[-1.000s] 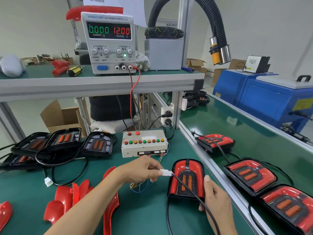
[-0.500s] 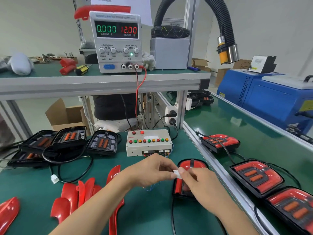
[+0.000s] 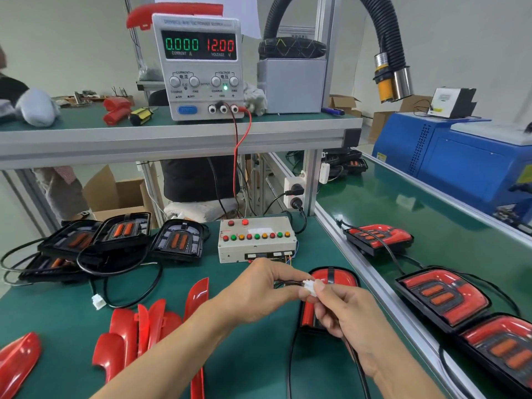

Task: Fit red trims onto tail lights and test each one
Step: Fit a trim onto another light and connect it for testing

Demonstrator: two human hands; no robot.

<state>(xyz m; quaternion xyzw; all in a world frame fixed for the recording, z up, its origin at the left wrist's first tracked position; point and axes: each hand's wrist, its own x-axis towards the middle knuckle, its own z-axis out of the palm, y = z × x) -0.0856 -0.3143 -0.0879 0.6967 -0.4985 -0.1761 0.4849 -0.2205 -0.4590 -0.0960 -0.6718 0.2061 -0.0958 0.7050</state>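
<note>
Head view: the left hand [image 3: 260, 295] and the right hand [image 3: 347, 321] met over the green bench mat [image 3: 253, 355], fingertips pinching the two halves of a small white plastic connector [image 3: 309, 286] between them. Whether the halves were fully mated could not be told. A black cable [image 3: 357, 361] ran down from under the right hand.

Directly beneath both hands lay a tail light with a red trim fitted on its black housing [image 3: 331, 279], partly hidden by the fingers. Just beyond the hands sat a beige test box with a row of red, green and amber buttons [image 3: 256, 240]. Left of the left forearm lay a pile of loose glossy red plastic trims [image 3: 144, 326]. Further left and beyond, several black tail light housings without trims [image 3: 123, 237] were heaped with their cables. Right of the right hand, past an aluminium rail, three tail lights with red trims [image 3: 440, 295] lay on the green conveyor [image 3: 431, 214].

On the shelf above, a grey bench power supply [image 3: 201, 67] read 0.000 current, 12.00 voltage.
</note>
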